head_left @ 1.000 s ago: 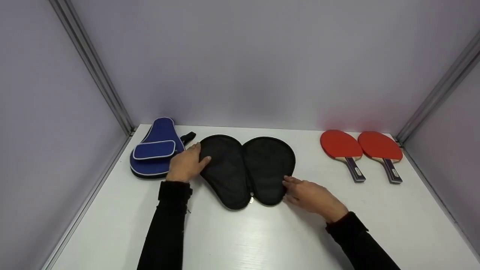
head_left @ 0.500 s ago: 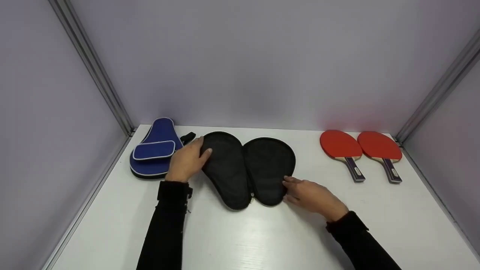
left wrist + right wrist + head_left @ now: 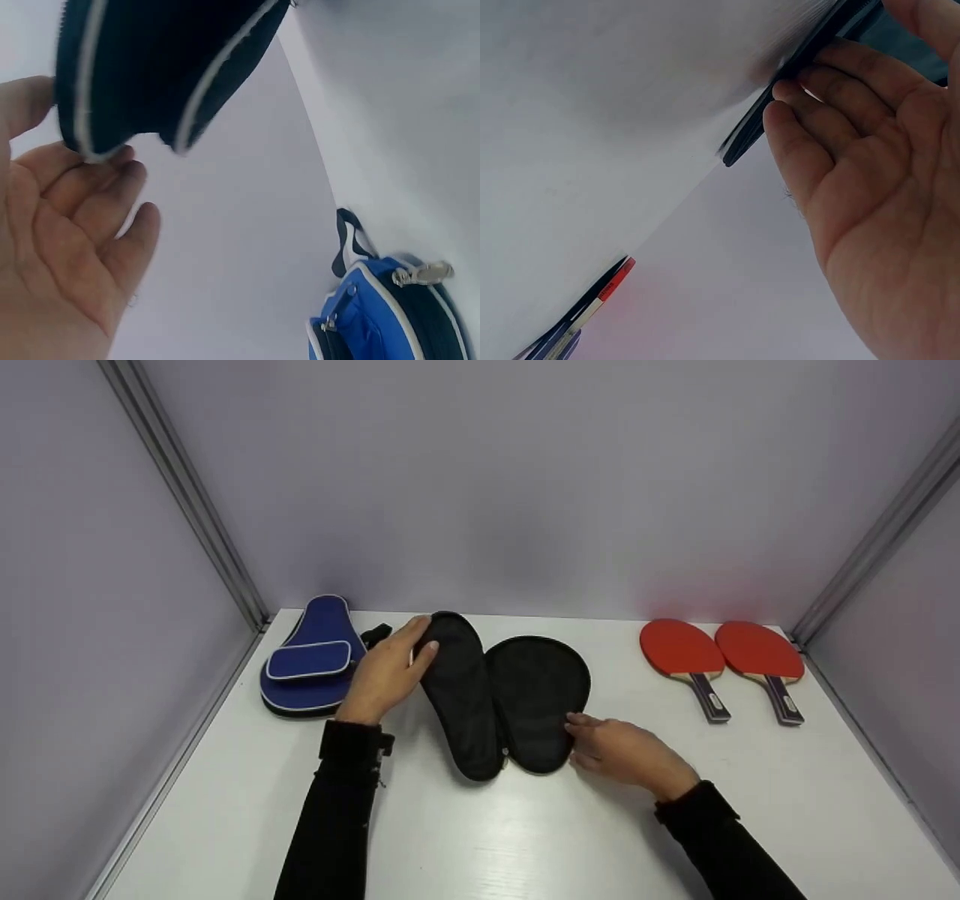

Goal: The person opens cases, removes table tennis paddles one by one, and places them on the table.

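A table tennis paddle case lies unzipped, its black lining upward. Its left half (image 3: 457, 705) tilts up from the table; the right half (image 3: 536, 697) lies flat. My left hand (image 3: 386, 671) holds the left half's outer edge between thumb and fingers. White piping shows along that raised half (image 3: 150, 67) in the left wrist view. My right hand (image 3: 626, 754) rests its fingertips on the right half's outer edge, fingers fairly straight in the right wrist view. A zipper pull (image 3: 505, 753) shows at the near end of the fold.
Left of the open case lies a closed blue paddle case (image 3: 311, 660) with a small front pocket and black strap (image 3: 375, 635). Two red paddles (image 3: 681, 649) (image 3: 759, 651) lie side by side at the table's right. Pale walls stand around the white table (image 3: 480, 840).
My left hand has moved up and rightward, tilting the case's left half from nearly flat toward the right half. My right hand has stayed at its edge.
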Available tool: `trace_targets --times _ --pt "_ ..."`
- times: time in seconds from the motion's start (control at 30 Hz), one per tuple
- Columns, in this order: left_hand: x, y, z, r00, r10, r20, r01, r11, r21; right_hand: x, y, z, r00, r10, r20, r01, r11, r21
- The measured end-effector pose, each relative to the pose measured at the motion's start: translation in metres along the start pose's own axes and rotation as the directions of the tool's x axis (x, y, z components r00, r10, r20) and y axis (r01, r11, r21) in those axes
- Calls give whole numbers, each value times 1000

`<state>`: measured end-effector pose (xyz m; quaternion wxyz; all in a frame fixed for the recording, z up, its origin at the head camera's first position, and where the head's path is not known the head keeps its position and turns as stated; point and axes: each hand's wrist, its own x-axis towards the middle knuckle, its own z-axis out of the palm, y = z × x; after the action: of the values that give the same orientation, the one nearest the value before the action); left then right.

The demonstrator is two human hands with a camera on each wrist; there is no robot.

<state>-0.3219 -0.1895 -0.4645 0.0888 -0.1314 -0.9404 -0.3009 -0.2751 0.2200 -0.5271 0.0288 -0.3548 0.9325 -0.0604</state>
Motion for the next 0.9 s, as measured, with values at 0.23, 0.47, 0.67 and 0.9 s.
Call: trace_targets --times 0.23,0.47,0.67,0.9 --pt "2 7 5 995 93 -36 -96 991 -92 -2 -2 -1 998 -56 -26 57 998 13" --pt "3 10 13 990 134 -35 -137 984 -117 -1 -6 0 996 -88 -24 89 994 63" --pt "5 10 22 987 149 -64 -155 981 -115 0 -8 0 994 -109 -18 110 991 78" --pt "7 7 34 988 153 -23 -154 984 -88 1 -9 1 992 -126 2 124 980 155"
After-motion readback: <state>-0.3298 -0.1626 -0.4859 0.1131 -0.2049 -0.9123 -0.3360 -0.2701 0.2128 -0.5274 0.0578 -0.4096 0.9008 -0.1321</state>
